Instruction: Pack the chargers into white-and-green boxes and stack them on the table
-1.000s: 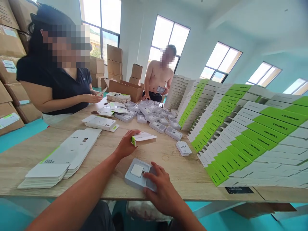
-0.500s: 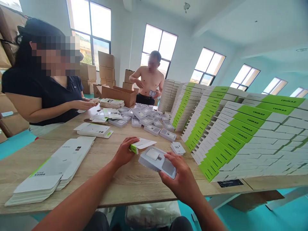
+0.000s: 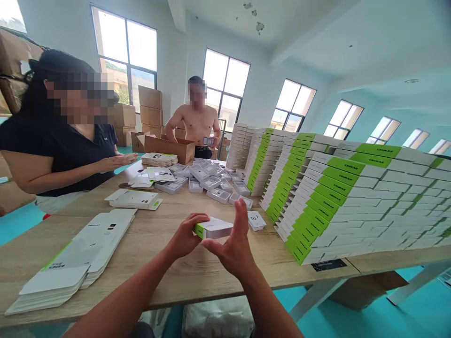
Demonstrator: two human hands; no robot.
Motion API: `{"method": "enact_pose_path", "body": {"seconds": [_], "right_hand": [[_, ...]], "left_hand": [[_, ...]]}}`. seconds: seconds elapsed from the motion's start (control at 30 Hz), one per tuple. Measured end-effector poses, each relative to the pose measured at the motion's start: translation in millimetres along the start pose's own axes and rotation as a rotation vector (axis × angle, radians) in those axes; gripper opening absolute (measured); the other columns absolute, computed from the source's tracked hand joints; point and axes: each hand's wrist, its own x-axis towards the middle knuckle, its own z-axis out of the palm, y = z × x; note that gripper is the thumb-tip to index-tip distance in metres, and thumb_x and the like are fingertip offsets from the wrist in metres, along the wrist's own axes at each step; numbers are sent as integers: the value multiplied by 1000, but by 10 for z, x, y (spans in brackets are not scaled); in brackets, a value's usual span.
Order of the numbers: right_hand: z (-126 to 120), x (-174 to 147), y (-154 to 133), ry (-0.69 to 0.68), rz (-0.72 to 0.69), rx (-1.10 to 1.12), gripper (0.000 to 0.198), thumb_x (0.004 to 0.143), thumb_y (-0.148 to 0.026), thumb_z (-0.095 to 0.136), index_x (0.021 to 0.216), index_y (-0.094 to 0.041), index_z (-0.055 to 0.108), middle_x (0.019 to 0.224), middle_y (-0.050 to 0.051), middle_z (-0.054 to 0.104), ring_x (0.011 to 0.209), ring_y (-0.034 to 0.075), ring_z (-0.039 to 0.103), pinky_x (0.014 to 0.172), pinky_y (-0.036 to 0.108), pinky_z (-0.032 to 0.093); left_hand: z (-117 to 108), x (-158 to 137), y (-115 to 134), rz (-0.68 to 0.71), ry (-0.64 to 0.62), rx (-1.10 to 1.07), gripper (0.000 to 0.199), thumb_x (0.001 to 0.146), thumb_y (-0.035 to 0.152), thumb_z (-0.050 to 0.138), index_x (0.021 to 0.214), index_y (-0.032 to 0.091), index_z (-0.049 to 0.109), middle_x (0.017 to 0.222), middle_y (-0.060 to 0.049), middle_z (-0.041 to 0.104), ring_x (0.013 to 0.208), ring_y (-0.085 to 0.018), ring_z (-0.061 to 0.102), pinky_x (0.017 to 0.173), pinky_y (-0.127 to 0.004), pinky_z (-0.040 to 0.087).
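My left hand (image 3: 183, 236) is closed around the green end of a small white-and-green carton (image 3: 212, 222), held just above the table. Along the carton's near side shows the greyish edge of the plastic tray (image 3: 220, 233), now mostly inside it. My right hand (image 3: 237, 246) is at that side with thumb and fingers spread apart; the thumb is by the lower edge. Whether its palm touches the tray I cannot tell. Just beyond the right fingers lies a small stack of printed white cards (image 3: 256, 219).
Flat unfolded cartons (image 3: 75, 256) are stacked at left, with another carton pile (image 3: 136, 199) beyond. Filled plastic trays (image 3: 202, 173) lie heaped mid-table. A tall wall of packed boxes (image 3: 327, 206) stands at right. Two co-workers stand beyond, near an open cardboard box (image 3: 172, 149).
The plastic tray has gone from my right hand into the carton. My right fingers have spread and lifted upright. The far co-worker has reached into the cardboard box.
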Motion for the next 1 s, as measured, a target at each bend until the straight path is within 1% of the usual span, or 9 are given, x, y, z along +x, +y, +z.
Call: {"method": "enact_pose_path", "body": {"seconds": [0.03, 0.1, 0.2, 0.37, 0.53, 0.7, 0.8, 0.93, 1.0], "right_hand": [[-34, -7, 35, -13, -15, 82, 113, 78, -54, 80, 160, -27, 7, 169, 18, 14, 154, 38, 20, 120, 61, 27], [-141, -70, 112, -84, 14, 265, 97, 89, -45, 71, 160, -32, 6, 161, 16, 37, 143, 29, 45, 114, 52, 40], [-275, -267, 220, -165, 112, 470, 77, 95, -36, 67, 156, -35, 20, 132, 9, 66, 114, 22, 66, 103, 44, 52], [-237, -614, 435, -148, 32, 527, 52, 93, -32, 71, 140, -35, 51, 122, 5, 71, 110, 22, 67, 94, 38, 57], [-176, -684, 575, -212, -144, 420, 41, 94, -25, 70, 132, -34, 60, 126, 5, 69, 115, 22, 66, 95, 34, 56], [-278, -571, 499, -255, -293, 350, 30, 94, -18, 68, 121, -29, 63, 123, 8, 66, 109, 21, 66, 89, 32, 58], [-345, -515, 444, -213, -356, 302, 27, 93, -13, 66, 115, -28, 65, 137, 10, 56, 112, 21, 64, 93, 35, 56], [-414, -474, 361, -181, -462, 313, 43, 92, -5, 64, 126, -30, 55, 117, 7, 65, 113, 21, 62, 96, 39, 55], [-457, -460, 294, -228, -466, 278, 36, 93, -8, 64, 123, -28, 59, 112, 7, 66, 112, 22, 62, 95, 40, 54]], "left_hand": [[25, -47, 91, -15, -35, -26, 29, 79, 23, 69, 108, 22, 72, 111, -9, 75, 106, -30, 69, 96, -48, 57], [77, -184, 281, -76, -120, -128, 32, 86, 28, 64, 116, 21, 68, 102, -8, 78, 94, -29, 74, 83, -45, 63], [145, -467, 527, -229, -141, -384, 49, 90, 36, 65, 135, 25, 52, 112, -10, 76, 95, -30, 75, 79, -44, 65], [189, -914, 612, -237, 128, -269, 60, 89, 40, 73, 141, 34, 43, 125, -7, 69, 113, -27, 70, 92, -43, 62], [54, -1069, 510, -90, 7, -11, 42, 97, 35, 64, 137, 31, 54, 131, -7, 66, 107, -22, 72, 88, -35, 64], [-197, -894, 719, 78, -206, 402, 27, 101, 28, 57, 127, 25, 61, 120, -8, 68, 101, -19, 70, 85, -28, 59], [-208, -836, 845, 141, -169, 456, 21, 103, 19, 49, 119, 23, 62, 128, -11, 65, 109, -20, 68, 86, -27, 57], [-120, -886, 877, 241, 0, 348, 21, 99, 7, 53, 111, 24, 55, 125, -9, 68, 119, -18, 65, 97, -29, 55], [-105, -908, 908, 260, -2, 320, 23, 97, 7, 57, 112, 25, 55, 123, -8, 69, 120, -19, 65, 100, -31, 54]]}}
